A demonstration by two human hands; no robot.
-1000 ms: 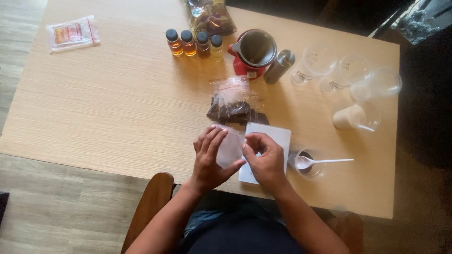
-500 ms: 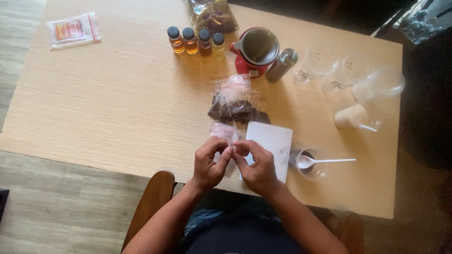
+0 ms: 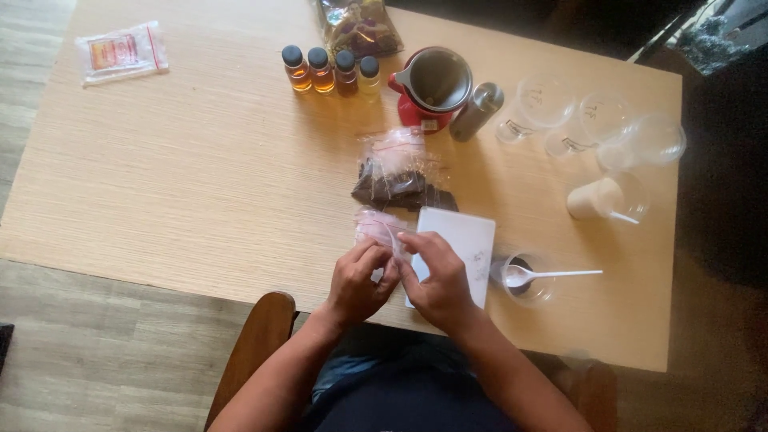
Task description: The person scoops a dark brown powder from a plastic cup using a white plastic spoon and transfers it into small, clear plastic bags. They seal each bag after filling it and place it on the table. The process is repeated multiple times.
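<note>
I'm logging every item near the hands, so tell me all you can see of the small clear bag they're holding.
The small clear bag looks like thin, crinkled see-through plastic with a faint pinkish tint. It lies tilted on the wooden table, just left of the white card. The left hand and right hand pinch its near edge together. Its contents cannot be made out.

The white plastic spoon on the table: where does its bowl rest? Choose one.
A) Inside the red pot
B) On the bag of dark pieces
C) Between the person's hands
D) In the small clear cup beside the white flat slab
D: the white plastic spoon lies with its bowl in the small clear cup, right of the white flat slab, its handle pointing away from the hands.
</note>
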